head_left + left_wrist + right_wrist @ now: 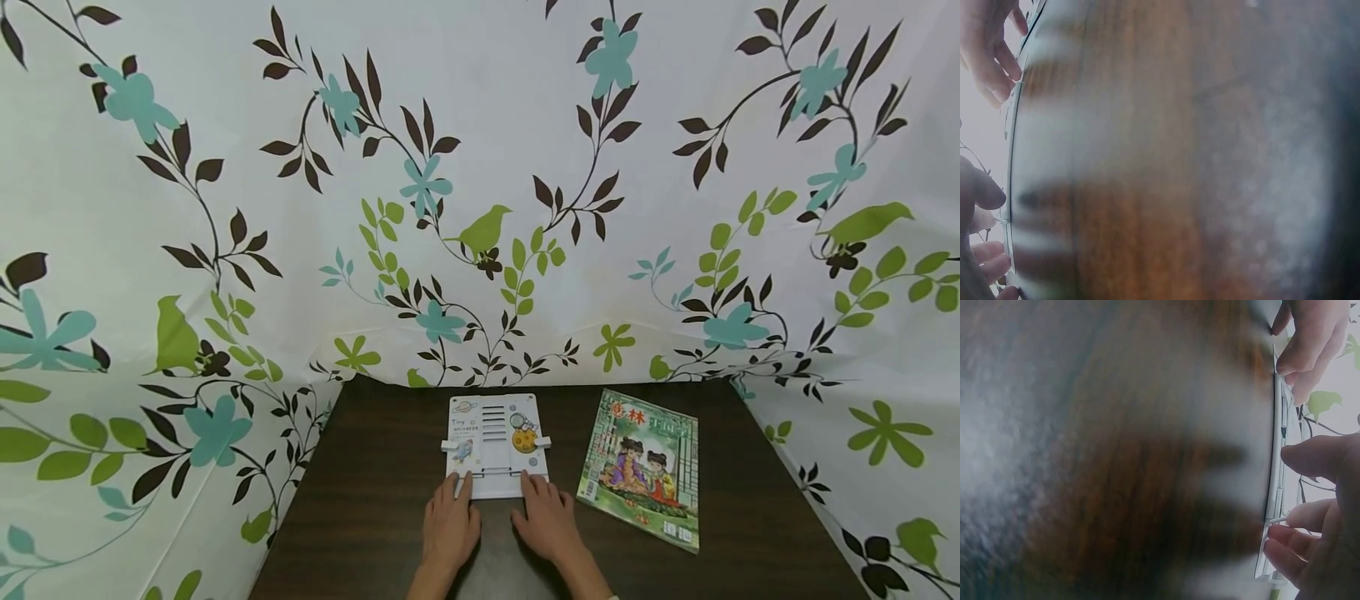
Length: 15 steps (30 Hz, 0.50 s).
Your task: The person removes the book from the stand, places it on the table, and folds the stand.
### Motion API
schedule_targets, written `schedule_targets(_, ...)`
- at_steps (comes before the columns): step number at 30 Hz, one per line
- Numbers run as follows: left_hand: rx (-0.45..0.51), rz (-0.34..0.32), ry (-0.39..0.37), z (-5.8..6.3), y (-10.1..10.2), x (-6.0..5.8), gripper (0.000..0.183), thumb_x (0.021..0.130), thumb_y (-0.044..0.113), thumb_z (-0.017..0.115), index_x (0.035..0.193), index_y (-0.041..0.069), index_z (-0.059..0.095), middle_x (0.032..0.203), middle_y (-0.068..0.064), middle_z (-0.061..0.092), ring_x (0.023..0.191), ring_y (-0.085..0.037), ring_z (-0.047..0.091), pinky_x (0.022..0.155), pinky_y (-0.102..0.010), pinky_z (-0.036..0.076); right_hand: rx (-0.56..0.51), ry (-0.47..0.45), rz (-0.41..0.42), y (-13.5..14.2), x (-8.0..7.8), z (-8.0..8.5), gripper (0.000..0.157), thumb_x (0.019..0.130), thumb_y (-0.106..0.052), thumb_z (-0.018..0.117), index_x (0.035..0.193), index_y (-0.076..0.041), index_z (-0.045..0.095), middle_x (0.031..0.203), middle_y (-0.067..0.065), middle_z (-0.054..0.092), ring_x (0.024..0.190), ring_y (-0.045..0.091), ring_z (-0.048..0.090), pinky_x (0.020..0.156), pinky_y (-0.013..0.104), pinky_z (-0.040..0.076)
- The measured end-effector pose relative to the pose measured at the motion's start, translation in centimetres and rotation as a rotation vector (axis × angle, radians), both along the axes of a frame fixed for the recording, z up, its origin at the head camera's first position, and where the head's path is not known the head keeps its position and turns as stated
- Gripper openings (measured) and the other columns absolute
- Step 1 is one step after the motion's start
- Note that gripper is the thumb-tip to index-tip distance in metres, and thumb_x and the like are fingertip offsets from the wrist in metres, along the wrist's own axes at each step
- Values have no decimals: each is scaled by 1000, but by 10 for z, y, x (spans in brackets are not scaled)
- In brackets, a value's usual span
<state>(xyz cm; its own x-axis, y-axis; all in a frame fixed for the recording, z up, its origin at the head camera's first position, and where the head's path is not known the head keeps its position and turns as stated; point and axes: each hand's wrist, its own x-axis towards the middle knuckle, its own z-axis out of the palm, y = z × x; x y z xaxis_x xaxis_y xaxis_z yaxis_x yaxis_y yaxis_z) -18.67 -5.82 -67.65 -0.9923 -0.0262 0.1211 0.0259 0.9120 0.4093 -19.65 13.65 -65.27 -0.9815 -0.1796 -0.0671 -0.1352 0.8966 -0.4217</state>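
A white book stand (493,454) printed with "Tiny universe", a planet and an astronaut lies folded flat on the dark table. My left hand (450,527) touches its near left corner with the fingertips. At the near right corner, the fingertips of my right hand (551,521) rest on the stand, close to the thin page clip. In the right wrist view, the stand's edge (1277,450) shows edge-on, with the right thumb and fingers apart along it. The left wrist view catches both hands beside the stand's rim (1012,134); some fingertips are hidden.
A green illustrated magazine (641,467) lies slightly turned to the right of the stand. The dark wooden table (360,500) reaches back to a white cloth (495,167) with leaf, flower and bird prints, which hangs behind and at both sides.
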Motion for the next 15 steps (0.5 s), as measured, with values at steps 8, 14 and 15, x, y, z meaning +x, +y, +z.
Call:
schedule_targets(8, 44, -24, -1, -1, 1, 1, 55, 97, 20, 69, 151, 10, 62, 152, -19, 55, 138, -40, 55, 109, -64, 47, -90, -27, -21, 4, 3, -7, 72, 100, -35, 74, 161, -6, 48, 153, 17, 53, 140, 43, 50, 108, 76, 34)
schedule_targets(14, 187, -10, 67, 9, -5, -7, 45, 96, 17, 71, 140, 6, 69, 137, -19, 62, 127, -42, 60, 97, -65, 50, -276, -24, -60, 9, -3, -12, 66, 102, -35, 69, 157, -3, 52, 153, 23, 56, 142, 50, 50, 106, 80, 32)
schedule_targets(15, 209, -10, 82, 11, -6, -9, 43, 96, 16, 72, 137, 6, 70, 133, -18, 63, 124, -42, 61, 94, -64, 51, -300, -20, -67, 10, -4, -12, 64, 103, -34, 69, 156, -2, 54, 152, 25, 56, 142, 51, 51, 106, 81, 31)
